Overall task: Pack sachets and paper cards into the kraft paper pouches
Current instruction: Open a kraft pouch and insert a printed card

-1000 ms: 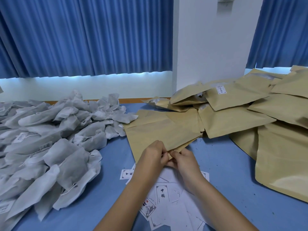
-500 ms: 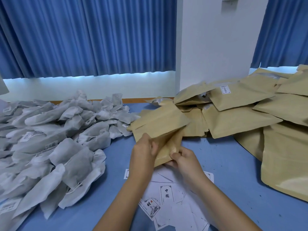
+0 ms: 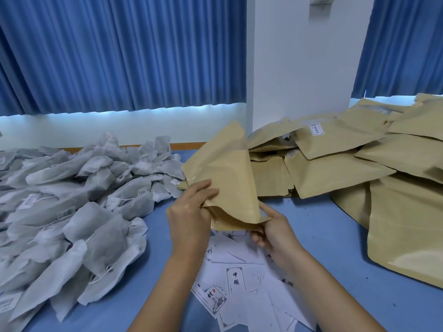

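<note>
Evidently the pouch-opening step is underway: one kraft pouch (image 3: 230, 183) is being held tilted above the worktop (image 3: 323, 236), mouth toward the person. The left hand (image 3: 189, 212) is pinching its lip at nine o'clock, and the right hand (image 3: 273, 226) is gripping it at four. Next, one hand is probably going to let go to fetch from the sachets (image 3: 72, 200) at nine o'clock or the paper cards (image 3: 239, 283) at six.

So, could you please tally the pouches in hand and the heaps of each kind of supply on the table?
Held pouch, gripped by left hand and right hand: 1
Heap of white sachets: 1
Heap of kraft pouches: 1
Spread of paper cards: 1
Total: 4
</note>
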`<state>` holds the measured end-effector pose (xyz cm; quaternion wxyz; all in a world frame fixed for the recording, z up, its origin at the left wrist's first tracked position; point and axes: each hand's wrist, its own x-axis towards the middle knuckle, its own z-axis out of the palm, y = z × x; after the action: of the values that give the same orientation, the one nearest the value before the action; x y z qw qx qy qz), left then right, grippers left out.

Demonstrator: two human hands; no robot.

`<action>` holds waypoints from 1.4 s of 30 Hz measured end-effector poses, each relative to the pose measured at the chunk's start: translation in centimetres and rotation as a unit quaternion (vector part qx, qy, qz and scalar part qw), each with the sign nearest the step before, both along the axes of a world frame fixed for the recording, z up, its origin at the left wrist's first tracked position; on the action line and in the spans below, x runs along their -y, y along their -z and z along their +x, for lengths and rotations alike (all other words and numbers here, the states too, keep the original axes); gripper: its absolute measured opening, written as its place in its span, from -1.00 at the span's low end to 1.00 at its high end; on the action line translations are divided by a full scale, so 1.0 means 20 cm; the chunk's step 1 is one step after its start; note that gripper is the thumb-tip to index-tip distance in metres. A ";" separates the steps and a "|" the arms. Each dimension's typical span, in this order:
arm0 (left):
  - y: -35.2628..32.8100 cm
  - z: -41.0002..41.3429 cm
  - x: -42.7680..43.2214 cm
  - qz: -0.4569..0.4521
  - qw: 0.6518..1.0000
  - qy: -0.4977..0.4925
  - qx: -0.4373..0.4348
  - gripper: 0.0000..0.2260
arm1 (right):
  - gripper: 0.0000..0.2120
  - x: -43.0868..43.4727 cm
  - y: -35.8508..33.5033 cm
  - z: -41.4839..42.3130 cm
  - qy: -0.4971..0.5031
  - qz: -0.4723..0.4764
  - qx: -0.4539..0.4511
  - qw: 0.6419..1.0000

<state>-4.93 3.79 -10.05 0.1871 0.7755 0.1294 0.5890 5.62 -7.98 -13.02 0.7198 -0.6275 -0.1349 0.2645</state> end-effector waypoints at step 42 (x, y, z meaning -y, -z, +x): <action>0.00 0.64 -1.25 0.046 0.787 -0.012 -0.616 -0.25 | -0.76 -0.20 -0.14 0.62 0.101 0.370 -0.343 0.857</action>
<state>7.80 28.80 -10.06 0.0246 0.9796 0.1992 -0.0058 18.02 -4.03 -10.23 0.9225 -0.1947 0.0967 0.3189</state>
